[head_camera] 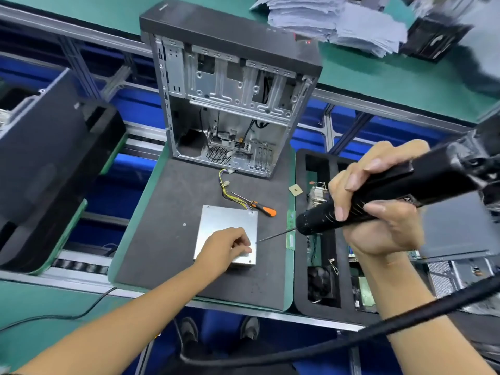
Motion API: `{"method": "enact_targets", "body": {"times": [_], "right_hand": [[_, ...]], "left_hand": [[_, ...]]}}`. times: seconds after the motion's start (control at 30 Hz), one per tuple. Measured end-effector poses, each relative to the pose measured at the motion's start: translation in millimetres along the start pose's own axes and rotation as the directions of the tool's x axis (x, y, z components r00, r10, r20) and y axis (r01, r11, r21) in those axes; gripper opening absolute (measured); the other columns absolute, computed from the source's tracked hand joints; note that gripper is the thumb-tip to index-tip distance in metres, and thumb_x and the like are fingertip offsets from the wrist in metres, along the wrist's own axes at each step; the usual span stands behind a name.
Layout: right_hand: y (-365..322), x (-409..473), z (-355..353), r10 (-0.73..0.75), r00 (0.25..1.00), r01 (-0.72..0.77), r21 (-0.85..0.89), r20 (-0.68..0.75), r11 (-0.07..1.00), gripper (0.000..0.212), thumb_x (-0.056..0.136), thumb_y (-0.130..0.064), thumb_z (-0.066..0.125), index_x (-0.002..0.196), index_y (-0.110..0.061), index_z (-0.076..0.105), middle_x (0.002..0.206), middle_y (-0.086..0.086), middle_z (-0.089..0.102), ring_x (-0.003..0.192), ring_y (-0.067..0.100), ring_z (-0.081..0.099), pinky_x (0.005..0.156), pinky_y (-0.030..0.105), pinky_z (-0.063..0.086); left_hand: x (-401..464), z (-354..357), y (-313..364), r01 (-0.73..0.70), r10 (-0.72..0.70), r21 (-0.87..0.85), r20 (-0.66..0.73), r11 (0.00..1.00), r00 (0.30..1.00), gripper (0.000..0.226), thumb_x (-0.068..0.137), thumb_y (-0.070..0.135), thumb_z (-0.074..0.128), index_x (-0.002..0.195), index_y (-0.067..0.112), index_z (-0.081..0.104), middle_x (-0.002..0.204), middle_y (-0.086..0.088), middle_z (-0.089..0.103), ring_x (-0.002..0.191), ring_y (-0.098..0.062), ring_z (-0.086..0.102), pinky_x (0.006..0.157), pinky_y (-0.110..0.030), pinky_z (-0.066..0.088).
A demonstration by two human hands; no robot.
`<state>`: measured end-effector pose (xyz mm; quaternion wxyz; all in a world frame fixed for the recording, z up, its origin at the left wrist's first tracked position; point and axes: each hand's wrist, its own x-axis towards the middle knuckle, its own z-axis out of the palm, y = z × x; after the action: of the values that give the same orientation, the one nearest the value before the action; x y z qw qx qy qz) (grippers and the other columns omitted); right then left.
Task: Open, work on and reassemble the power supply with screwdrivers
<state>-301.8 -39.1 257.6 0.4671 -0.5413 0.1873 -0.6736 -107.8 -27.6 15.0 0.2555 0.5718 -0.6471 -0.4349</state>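
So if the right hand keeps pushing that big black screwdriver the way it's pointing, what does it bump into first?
Probably the power supply: the right hand aims the electric screwdriver bit at its right edge, beside the left hand. Depth is unclear.

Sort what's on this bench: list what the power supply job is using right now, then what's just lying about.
In use:
- power supply, held down by the left hand
- electric screwdriver, gripped by the right hand, bit at the supply's right edge

Lying about:
- orange-handled screwdriver
- open computer case
- paper stack
- black parts tray
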Motion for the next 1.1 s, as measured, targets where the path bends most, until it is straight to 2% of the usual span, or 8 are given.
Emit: {"method": "enact_targets", "body": {"times": [0.07,0.17,0.33,0.57,0.7,0.83,0.97,1.1], "right_hand": [[2,3,2,-0.076,0.995,0.075,0.023,0.06,0.997,0.035,0.061,-0.008,0.044,0.095,-0.004,0.04,0.073,0.005,0.056,0.035,0.019,0.045,0.052,0.025,0.032],[7,6,2,-0.056,0.993,0.051,0.056,0.105,0.997,0.034,0.063,-0.008,0.045,0.096,-0.004,0.04,0.075,0.007,0.057,0.036,0.019,0.045,0.05,0.029,0.029],[14,8,0,-0.043,0.985,0.02,0.135,0.165,0.991,0.031,0.066,-0.005,0.049,0.095,-0.009,0.059,0.078,0.008,0.06,0.038,0.02,0.047,0.052,0.028,0.032],[17,8,-3,-0.033,0.971,0.002,0.128,0.238,0.992,0.025,0.079,-0.019,0.07,0.099,-0.011,0.059,0.083,0.007,0.059,0.041,0.02,0.049,0.058,0.026,0.038],[15,10,-3,-0.026,0.969,-0.007,0.131,0.246,0.991,0.029,0.072,-0.006,0.054,0.1,-0.012,0.059,0.083,0.005,0.06,0.04,0.02,0.048,0.056,0.024,0.038],[15,8,-4,0.007,0.97,-0.044,0.147,0.244,0.988,0.031,0.07,-0.004,0.05,0.097,-0.013,0.06,0.081,0.005,0.06,0.04,0.019,0.049,0.059,0.024,0.038],[14,7,-4,0.017,0.969,-0.047,0.119,0.245,0.992,0.033,0.07,-0.005,0.05,0.098,-0.015,0.063,0.082,0.003,0.062,0.039,0.019,0.047,0.06,0.024,0.039],[13,6,-2,0.02,0.976,-0.045,0.111,0.218,0.993,0.033,0.068,-0.004,0.049,0.095,-0.015,0.064,0.077,0.006,0.059,0.037,0.021,0.044,0.057,0.025,0.037]], "left_hand": [[1,-1,3,0.021,-0.022,-0.048,-0.012,0.999,1.0,0.012,0.086,0.015,0.079,0.085,0.022,0.069,0.079,0.018,0.07,0.072,-0.003,0.063,0.066,-0.011,0.043],[2,-2,6,0.011,-0.011,-0.083,0.006,0.996,1.0,0.01,0.089,0.01,0.076,0.086,0.018,0.07,0.079,0.015,0.072,0.068,-0.001,0.062,0.068,-0.011,0.045],[3,1,10,0.012,-0.015,-0.132,-0.02,0.991,1.0,0.014,0.09,0.002,0.073,0.087,0.015,0.071,0.082,0.01,0.074,0.075,-0.001,0.067,0.074,-0.012,0.048],[2,-4,11,-0.015,0.02,-0.085,0.055,0.996,0.998,0.024,0.089,-0.002,0.068,0.086,0.021,0.069,0.084,0.008,0.073,0.078,0.001,0.064,0.074,-0.012,0.046],[3,-6,15,-0.04,0.042,-0.016,0.135,0.999,0.99,0.021,0.091,-0.001,0.065,0.088,0.02,0.066,0.088,0.008,0.07,0.081,0.002,0.063,0.08,-0.02,0.049],[3,-9,17,-0.102,0.073,0.115,0.229,0.988,0.971,0.014,0.093,0.002,0.061,0.097,0.014,0.068,0.097,0.007,0.069,0.094,-0.014,0.063,0.09,-0.032,0.05],[5,-10,16,-0.15,0.108,0.139,0.27,0.979,0.957,0.018,0.095,0.002,0.056,0.098,0.017,0.067,0.096,0.012,0.067,0.093,-0.006,0.062,0.093,-0.033,0.05],[6,-8,13,-0.118,0.09,0.093,0.262,0.989,0.961,0.015,0.093,0.009,0.061,0.095,0.023,0.067,0.094,0.02,0.067,0.095,-0.01,0.062,0.091,-0.033,0.05]]}}
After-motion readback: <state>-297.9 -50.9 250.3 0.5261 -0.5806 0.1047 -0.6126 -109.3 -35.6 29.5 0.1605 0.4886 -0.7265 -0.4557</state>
